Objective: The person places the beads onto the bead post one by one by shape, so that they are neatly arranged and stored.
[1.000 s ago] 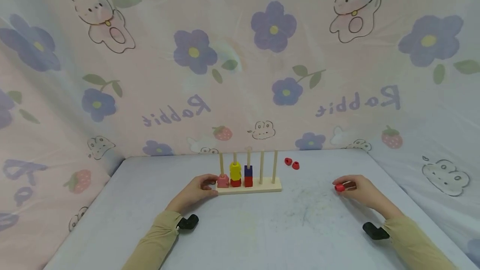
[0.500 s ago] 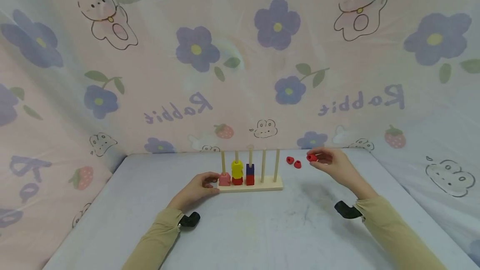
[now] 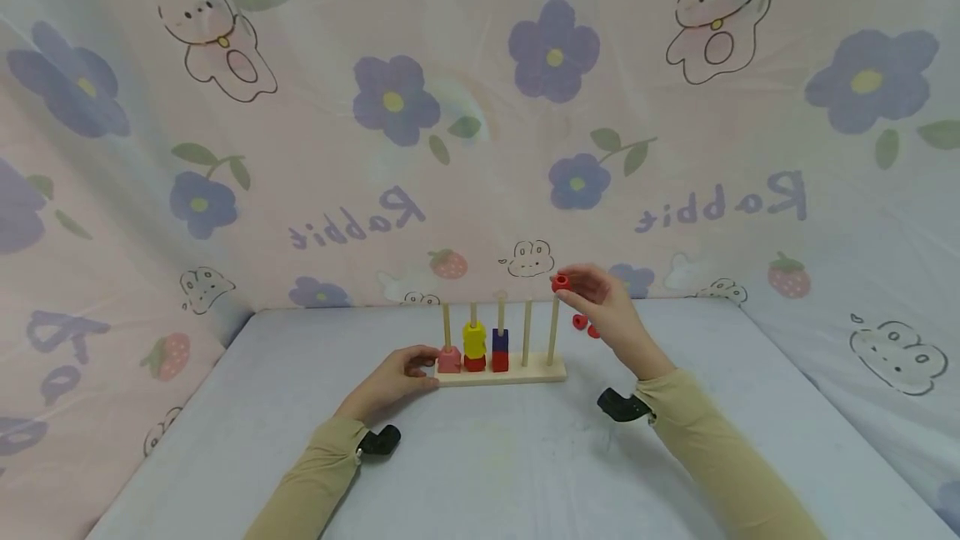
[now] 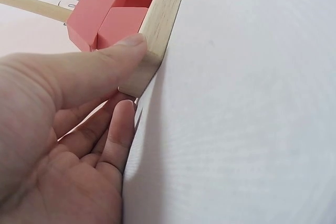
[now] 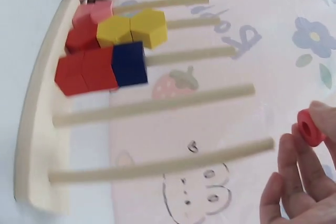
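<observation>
A wooden peg stand [image 3: 525, 372] with several upright pegs stands on the table. My left hand [image 3: 393, 380] holds its left end; in the left wrist view the thumb [image 4: 113, 66] lies on the base with fingers at the end face. My right hand [image 3: 611, 307] pinches a red bead [image 5: 310, 128] at the top of the rightmost peg [image 5: 163, 163]; in the right wrist view its hole faces the peg tip, with a gap between. Pink blocks [image 3: 448, 361] sit on the leftmost peg, yellow blocks [image 3: 474, 340] over red on the second, a dark blue block [image 5: 129, 64] over red on the third.
Two loose red beads [image 3: 580, 321] lie on the table [image 3: 480, 457] behind the right hand, one partly hidden. The fourth peg [image 3: 527, 333] is bare. A patterned cloth [image 3: 480, 148] hangs along the table's back edge.
My right hand has carried the red bead from the right side of the table, leftward and up, to the rightmost peg's top. The left hand has stayed at the stand's end.
</observation>
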The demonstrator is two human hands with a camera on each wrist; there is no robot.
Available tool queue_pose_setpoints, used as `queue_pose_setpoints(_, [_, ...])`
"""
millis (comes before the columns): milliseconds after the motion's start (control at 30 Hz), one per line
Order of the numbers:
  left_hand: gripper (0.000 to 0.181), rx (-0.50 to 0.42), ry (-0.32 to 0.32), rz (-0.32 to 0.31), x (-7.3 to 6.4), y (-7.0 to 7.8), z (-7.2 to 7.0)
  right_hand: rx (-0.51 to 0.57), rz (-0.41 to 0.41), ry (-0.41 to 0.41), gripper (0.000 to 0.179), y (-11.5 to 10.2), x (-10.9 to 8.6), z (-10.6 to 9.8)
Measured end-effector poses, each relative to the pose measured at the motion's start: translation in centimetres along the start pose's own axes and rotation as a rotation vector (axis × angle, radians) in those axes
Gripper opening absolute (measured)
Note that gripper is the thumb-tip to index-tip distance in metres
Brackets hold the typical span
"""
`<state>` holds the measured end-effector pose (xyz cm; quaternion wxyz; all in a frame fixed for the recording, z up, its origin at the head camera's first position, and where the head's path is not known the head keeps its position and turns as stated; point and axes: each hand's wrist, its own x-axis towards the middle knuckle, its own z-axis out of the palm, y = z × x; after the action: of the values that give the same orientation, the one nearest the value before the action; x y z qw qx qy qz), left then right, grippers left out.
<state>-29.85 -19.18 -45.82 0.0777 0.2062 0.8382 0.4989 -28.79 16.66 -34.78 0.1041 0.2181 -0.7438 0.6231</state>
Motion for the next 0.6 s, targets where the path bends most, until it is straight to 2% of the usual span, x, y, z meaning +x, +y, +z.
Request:
queue_pose_setpoints(167, [0.046,-0.003,-0.019,0.002,-0.7,2.0,-0.1,0.111,0.026,0.006,0.038,1.3,0.3,1.9])
queue_pose_setpoints(233, [0.045,0.0,-0.025,0.009,-0.8,2.2,-0.1,0.127,0.02,-0.001,0.039,1.8,0.4,2.4])
queue_pose_setpoints(467, [0.048,0.006,-0.001,0.01,0.3,-0.5,0.1,0.105,0.026,-0.012,0.042,2.5,0.7,3.5])
queue_pose_setpoints(600, [0.048,0.006,-0.013,0.005,0.5,-0.9,0.0,0.079,0.031,-0.025,0.036,2.6,0.8,3.7])
